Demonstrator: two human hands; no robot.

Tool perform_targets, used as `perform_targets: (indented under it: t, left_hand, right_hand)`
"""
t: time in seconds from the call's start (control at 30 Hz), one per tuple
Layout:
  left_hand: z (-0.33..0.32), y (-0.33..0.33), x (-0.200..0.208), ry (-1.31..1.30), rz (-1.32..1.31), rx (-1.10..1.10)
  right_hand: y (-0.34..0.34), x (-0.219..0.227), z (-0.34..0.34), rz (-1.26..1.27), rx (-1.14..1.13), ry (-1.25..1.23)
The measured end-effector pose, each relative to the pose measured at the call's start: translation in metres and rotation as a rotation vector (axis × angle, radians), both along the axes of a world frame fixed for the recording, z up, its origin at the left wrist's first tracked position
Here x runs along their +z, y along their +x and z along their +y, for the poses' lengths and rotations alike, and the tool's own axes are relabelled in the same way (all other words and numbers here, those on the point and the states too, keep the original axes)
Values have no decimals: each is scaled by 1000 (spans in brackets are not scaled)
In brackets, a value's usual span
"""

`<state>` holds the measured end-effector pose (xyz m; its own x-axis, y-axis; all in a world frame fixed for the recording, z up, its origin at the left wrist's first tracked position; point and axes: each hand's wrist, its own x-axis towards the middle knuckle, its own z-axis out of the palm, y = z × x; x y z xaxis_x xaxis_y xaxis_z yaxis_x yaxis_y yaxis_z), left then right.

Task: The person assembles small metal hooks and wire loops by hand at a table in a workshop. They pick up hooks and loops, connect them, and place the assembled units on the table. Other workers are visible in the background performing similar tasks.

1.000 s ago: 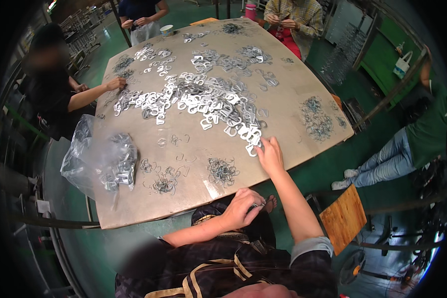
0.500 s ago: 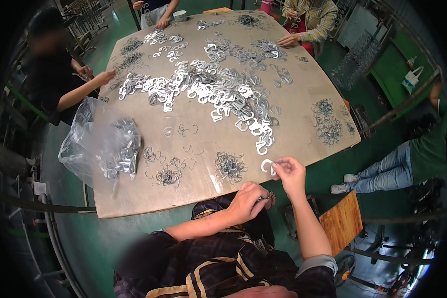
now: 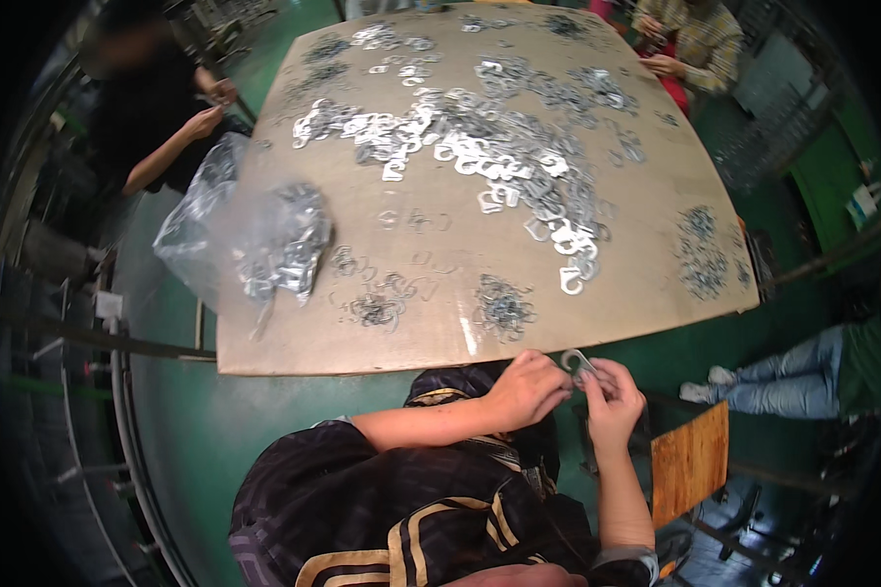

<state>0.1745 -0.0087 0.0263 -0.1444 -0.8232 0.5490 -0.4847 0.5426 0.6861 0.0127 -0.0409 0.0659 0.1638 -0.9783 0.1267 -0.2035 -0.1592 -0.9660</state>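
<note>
Just off the near edge of the table, my right hand (image 3: 612, 399) pinches a silvery metal hook (image 3: 576, 361) whose curved end points up. My left hand (image 3: 529, 391) is close beside it on the left, fingers curled together near the hook. Whatever those left fingers hold is too small or hidden to make out. Beyond the edge lies a small pile of thin wire clips (image 3: 504, 308). Farther in, a long heap of similar metal hooks (image 3: 499, 157) spreads across the middle of the table (image 3: 382, 259).
A clear plastic bag (image 3: 289, 230) with metal pieces sits at the table's left. More wire clips (image 3: 703, 254) lie on the right. One person (image 3: 157, 108) works at the left, another (image 3: 700, 44) at the far right. A wooden stool (image 3: 690, 460) stands right of my arm.
My right hand has drawn the hook from the table's edge back towards my left hand. The view has shifted, so the table sits higher and further right.
</note>
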Motion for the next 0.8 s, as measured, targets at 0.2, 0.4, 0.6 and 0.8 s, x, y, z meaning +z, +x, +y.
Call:
perform_targets:
  t: [0.2,0.4,0.6,0.8]
  left_hand:
    - [16,40,7,71,-24,51]
    - [47,139,-26,466,-499,878]
    - [0,129,-36,472,-516,829]
    - [-71,136,-26,270,-41,465]
  right_hand:
    - [-3,1,14,128,27,-152]
    - [-15,-8,13,57,-20,-112]
    - [-5,-13,13,5,15,-80]
    - [-7,-9,16,60,0,-105]
